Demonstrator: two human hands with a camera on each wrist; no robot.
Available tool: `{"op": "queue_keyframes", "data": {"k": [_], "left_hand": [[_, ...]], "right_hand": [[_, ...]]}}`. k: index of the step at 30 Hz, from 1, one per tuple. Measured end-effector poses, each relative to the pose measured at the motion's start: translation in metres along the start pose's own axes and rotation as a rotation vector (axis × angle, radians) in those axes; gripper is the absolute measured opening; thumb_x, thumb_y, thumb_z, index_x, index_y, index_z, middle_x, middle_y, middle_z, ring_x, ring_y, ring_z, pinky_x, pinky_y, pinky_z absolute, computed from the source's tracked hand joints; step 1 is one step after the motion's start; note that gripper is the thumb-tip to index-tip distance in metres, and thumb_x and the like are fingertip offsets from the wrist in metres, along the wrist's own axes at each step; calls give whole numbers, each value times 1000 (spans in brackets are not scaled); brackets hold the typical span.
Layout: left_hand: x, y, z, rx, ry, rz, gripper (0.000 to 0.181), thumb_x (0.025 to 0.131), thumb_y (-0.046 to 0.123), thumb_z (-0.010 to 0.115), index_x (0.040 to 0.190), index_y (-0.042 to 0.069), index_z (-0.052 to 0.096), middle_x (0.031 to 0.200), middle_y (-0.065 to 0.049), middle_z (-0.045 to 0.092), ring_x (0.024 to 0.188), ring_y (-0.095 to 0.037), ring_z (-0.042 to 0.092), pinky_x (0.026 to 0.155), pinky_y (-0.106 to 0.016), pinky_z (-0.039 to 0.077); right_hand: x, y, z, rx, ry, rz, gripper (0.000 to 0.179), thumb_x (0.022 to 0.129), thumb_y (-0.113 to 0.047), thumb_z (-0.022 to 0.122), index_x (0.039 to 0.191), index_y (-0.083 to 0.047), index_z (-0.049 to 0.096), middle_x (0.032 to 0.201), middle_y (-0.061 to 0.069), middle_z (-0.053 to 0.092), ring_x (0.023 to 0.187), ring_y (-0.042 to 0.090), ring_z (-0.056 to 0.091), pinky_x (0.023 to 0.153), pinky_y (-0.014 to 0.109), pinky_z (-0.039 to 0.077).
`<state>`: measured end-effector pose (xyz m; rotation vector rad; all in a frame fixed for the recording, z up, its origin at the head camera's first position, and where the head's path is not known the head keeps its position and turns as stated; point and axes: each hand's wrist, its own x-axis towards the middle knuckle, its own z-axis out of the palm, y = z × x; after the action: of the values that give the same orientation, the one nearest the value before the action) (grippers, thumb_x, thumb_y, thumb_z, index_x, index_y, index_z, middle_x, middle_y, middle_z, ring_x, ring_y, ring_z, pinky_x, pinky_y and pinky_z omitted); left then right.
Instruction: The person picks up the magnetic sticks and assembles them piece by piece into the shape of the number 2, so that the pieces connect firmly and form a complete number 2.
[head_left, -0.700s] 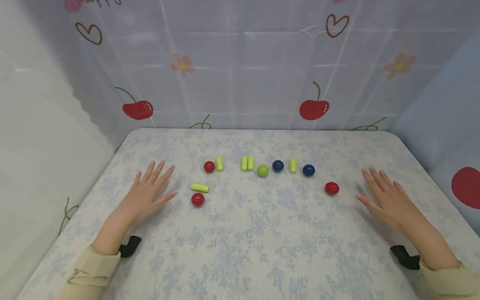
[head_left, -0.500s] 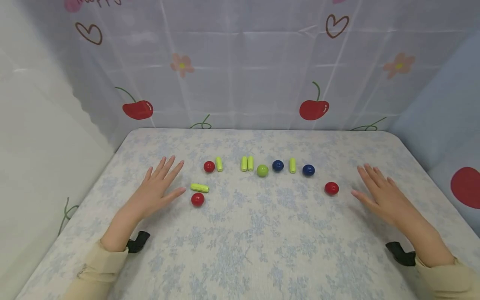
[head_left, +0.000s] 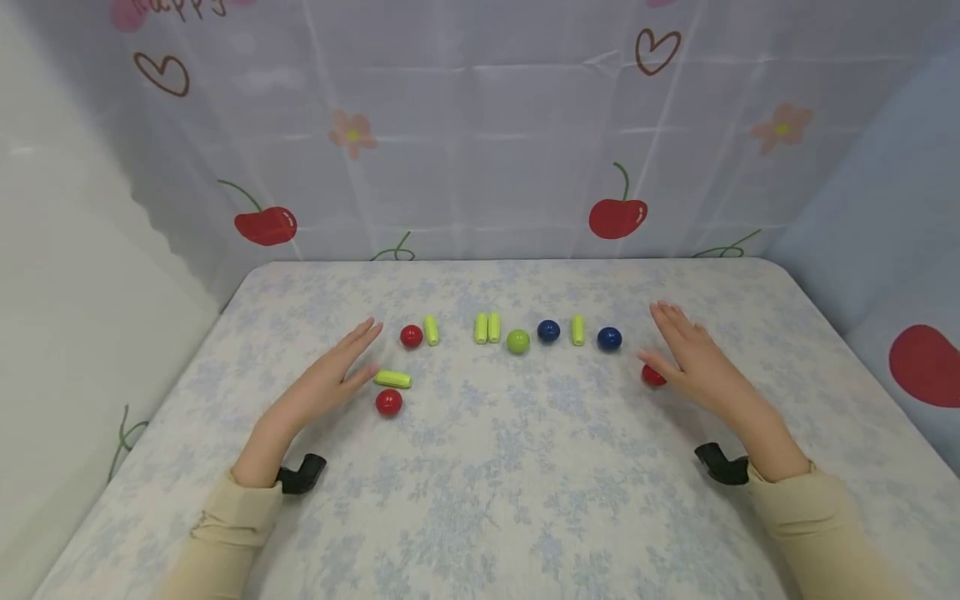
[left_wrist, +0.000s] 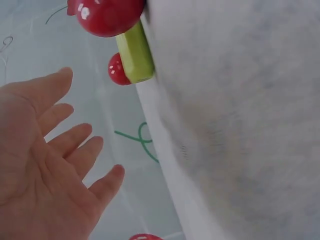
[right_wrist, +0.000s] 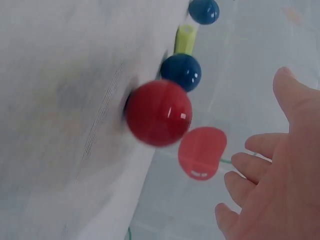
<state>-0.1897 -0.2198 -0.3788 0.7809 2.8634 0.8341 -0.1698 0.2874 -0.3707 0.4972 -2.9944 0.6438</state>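
My left hand [head_left: 318,387], fingers straight, hovers above the table left of a yellow-green stick [head_left: 394,380] and a glossy red ball [head_left: 389,403]. Another red ball [head_left: 411,337] and a stick [head_left: 431,331] lie farther back. My right hand [head_left: 705,373] is over the right side, its thumb partly covering a third red ball [head_left: 652,378] in the head view. In the right wrist view that red ball [right_wrist: 159,114] is apart from the hand. Two blue balls [head_left: 610,338], a green ball [head_left: 518,341] and more sticks [head_left: 577,330] form a loose row between the hands. Neither hand holds anything.
A pale floral cloth covers the table [head_left: 510,500]. Its back edge meets a hanging sheet [head_left: 465,150] printed with cherries, hearts and flowers. Pale walls flank both sides. A black wrist mount [head_left: 302,475] is on the left arm and another [head_left: 722,464] on the right.
Both hands have moved inward over the table, the right one farther, so its thumb now overlaps the right red ball in the head view. The balls and sticks keep their layout; the view shifted slightly.
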Motion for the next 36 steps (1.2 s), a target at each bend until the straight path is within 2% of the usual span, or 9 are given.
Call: {"op": "queue_keyframes", "data": {"k": [4, 10, 16, 21, 26, 31, 36], "left_hand": [[-1, -10, 6, -113, -28, 5, 61, 95, 23, 57, 147, 6, 29, 150, -14, 24, 136, -30, 20, 103, -50, 24], [-2, -16, 8, -201, -17, 59, 53, 91, 11, 62, 139, 0, 42, 143, -16, 38, 131, -33, 30, 101, -51, 28], [-4, -20, 10, -227, -20, 61, 47, 91, 8, 61, 136, -1, 47, 139, -16, 43, 128, -35, 34, 99, -52, 30], [-7, -21, 10, -223, 35, 80, 47, 88, 6, 65, 132, -1, 51, 133, -16, 49, 123, -34, 42, 95, -50, 37], [-12, -14, 10, -224, 87, 106, 41, 84, 8, 71, 123, 2, 60, 117, -10, 60, 102, -28, 54, 81, -46, 46], [-13, -5, 14, -208, 21, 129, 31, 81, 11, 74, 112, 6, 68, 101, -2, 62, 86, -22, 56, 72, -41, 47], [-11, 0, 17, -152, -41, 112, 31, 80, 11, 76, 110, 6, 69, 98, 3, 62, 84, -19, 57, 73, -39, 47]], "right_hand": [[13, -8, 7, 17, -7, -22, 76, 96, -31, 55, 148, 4, 11, 150, 26, 10, 137, 38, 4, 104, 58, 5], [32, -23, 21, 37, -26, -48, 73, 97, -27, 54, 146, 7, 12, 149, 28, 12, 137, 37, 6, 106, 53, 8], [46, -41, 37, 68, -49, -63, 71, 97, -25, 55, 146, 7, 15, 150, 25, 14, 138, 34, 9, 106, 49, 15], [52, -52, 48, 51, -67, -77, 67, 97, -21, 54, 146, 5, 18, 150, 22, 17, 137, 32, 14, 106, 48, 19], [53, -52, 50, 17, -30, -62, 64, 96, -16, 55, 145, 6, 21, 149, 23, 20, 136, 32, 17, 104, 48, 22], [50, -46, 47, 3, 17, -3, 61, 95, -11, 56, 144, 8, 25, 147, 26, 23, 135, 35, 20, 101, 50, 27], [54, -44, 47, -35, -9, -13, 60, 94, -12, 59, 142, 9, 28, 145, 27, 26, 134, 37, 22, 103, 50, 24]]}}
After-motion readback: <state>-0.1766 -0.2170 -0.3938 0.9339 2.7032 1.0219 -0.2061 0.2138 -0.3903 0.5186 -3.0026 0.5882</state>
